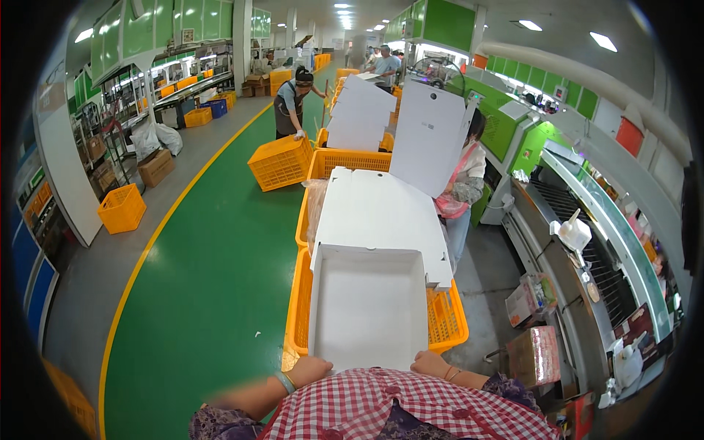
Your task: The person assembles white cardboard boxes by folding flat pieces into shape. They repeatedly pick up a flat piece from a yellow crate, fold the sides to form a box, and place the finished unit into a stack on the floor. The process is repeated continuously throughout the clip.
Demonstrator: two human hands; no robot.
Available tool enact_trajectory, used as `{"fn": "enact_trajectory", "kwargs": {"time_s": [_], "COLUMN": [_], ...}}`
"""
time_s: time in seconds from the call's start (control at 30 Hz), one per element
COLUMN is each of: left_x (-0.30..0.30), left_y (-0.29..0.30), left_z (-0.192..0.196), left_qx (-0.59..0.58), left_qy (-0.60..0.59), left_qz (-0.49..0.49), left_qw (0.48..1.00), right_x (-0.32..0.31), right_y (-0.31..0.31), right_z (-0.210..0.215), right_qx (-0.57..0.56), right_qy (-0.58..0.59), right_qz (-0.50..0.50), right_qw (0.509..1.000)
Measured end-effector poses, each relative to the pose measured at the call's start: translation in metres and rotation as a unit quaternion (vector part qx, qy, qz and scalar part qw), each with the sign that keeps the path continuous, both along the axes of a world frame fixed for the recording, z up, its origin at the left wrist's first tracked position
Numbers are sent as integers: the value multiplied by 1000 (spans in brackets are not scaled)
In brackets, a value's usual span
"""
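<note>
A shallow white cardboard box lies right in front of me, its inside bare and its walls raised at the left, right and far sides. My left hand is closed at the box's near left corner. At the near right corner, my right hand is closed on it too. The near edge is partly hidden by my hands and checked apron. Beyond the box, a flat white cardboard sheet lies over yellow plastic crates. Another white sheet stands upright behind it.
A conveyor and green machine run along the right, with a carton below. A person stands behind the upright sheet. Farther left, another person tilts a yellow crate on the green floor. More white sheets lie ahead.
</note>
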State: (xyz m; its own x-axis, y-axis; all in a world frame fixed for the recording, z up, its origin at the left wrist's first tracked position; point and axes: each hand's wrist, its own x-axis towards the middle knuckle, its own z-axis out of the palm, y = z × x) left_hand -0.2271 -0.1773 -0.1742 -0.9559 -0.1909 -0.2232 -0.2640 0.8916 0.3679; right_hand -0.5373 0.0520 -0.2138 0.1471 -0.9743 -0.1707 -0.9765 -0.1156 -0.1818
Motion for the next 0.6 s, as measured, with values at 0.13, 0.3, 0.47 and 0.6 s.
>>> {"fn": "enact_trajectory", "kwargs": {"time_s": [0.13, 0.3, 0.47, 0.6], "left_x": [0, -2, -1, 3], "left_y": [-1, 1, -2, 0], "left_z": [4, 7, 7, -5], "left_qx": [8, 12, 6, 25], "left_qy": [9, 11, 24, 51], "left_qz": [-3, 10, 1, -1], "left_qw": [1000, 1000, 1000, 998], "right_x": [13, 7, -3, 7], "right_y": [-7, -5, -2, -2], "right_z": [27, 21, 12, 9], "right_qx": [31, -16, -51, -21], "right_qy": [76, 48, 2, 51], "right_qz": [52, 46, 60, 57], "right_qw": [995, 998, 997, 997]}}
